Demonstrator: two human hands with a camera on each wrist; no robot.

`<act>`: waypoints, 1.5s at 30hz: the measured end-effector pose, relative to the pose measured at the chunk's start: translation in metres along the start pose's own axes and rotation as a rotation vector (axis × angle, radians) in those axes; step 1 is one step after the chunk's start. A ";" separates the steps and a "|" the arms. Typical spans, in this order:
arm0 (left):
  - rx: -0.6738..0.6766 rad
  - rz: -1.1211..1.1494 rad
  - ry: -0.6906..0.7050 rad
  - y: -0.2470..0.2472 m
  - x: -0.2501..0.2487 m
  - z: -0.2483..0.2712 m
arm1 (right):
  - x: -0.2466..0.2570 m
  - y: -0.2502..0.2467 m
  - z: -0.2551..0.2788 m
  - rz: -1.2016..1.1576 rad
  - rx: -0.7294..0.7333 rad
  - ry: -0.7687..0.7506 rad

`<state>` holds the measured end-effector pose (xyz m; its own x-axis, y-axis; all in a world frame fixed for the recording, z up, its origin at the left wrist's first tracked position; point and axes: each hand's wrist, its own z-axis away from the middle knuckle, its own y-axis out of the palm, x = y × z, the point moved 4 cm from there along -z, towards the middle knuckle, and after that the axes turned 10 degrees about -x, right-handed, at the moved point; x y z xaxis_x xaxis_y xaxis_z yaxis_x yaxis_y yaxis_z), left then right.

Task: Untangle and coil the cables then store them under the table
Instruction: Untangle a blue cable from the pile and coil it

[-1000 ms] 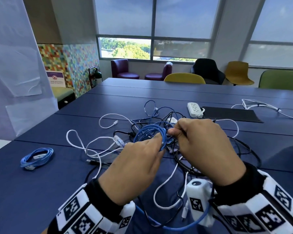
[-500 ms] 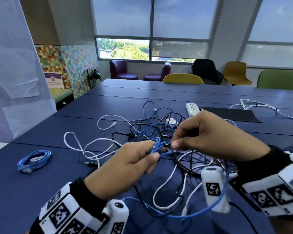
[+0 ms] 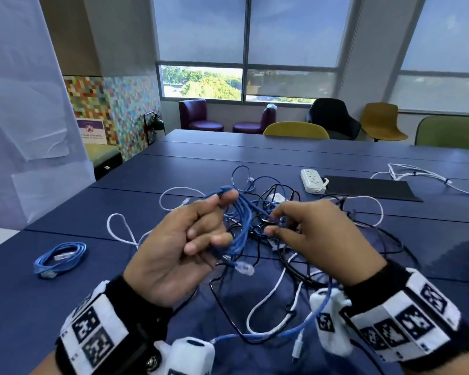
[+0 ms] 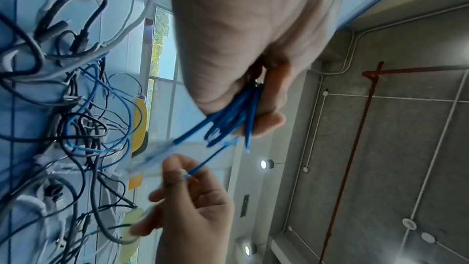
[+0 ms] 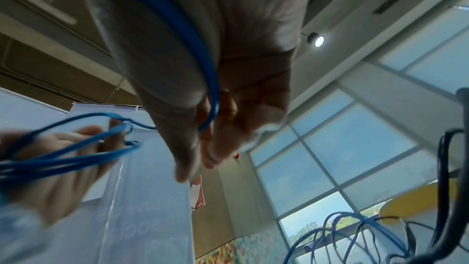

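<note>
Left hand [image 3: 173, 250] raised palm-up above the blue table [image 3: 255, 158], grip closed on a bunch of loops of the blue cable [image 3: 238, 226], thumb and forefinger pinching the top of the bunch, other fingers curled loosely beneath. Clear plug [image 3: 244, 267] of that cable dangling just below the left hand. Right hand [image 3: 317, 239] just right of the loops, thumb and forefinger tips brought together on a strand of the same blue cable; in the right wrist view the blue strand running across the palm [image 5: 210, 79] and between the fingers, so grip closed on the cable. Rest of the blue cable trailing down from the loops, passing under the right wrist and curving back along the near edge of the table. Directly behind and below the loops, the tangle [image 3: 282, 239] of black, white and blue cables lying on the table. Well left of the tangle, a coiled blue cable [image 3: 60, 257] lying flat on the table by itself. Beyond the tangle to the right, a white power strip [image 3: 312, 180] touching a black mat [image 3: 368, 188], with further white cables [image 3: 417, 174] farther right. Beyond the table, chairs [image 3: 295, 129] in yellow, black, green and purple under the windows.
</note>
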<state>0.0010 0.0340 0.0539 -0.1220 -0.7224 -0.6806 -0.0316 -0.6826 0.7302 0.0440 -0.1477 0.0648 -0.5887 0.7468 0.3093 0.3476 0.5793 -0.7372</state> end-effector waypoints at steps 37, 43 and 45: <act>0.057 -0.746 0.605 0.010 0.012 -0.003 | 0.080 0.023 0.040 -1.153 0.842 0.448; 0.129 -0.913 0.573 0.008 0.012 -0.006 | 0.073 0.018 0.035 -1.409 0.816 0.458; 0.127 -0.940 0.578 0.008 0.012 -0.007 | 0.070 0.018 0.033 -1.454 0.801 0.456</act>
<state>0.0059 0.0194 0.0507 0.4833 0.1120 -0.8683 0.0263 -0.9932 -0.1135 -0.0151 -0.0957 0.0540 0.2219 -0.0944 0.9705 -0.7469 0.6234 0.2314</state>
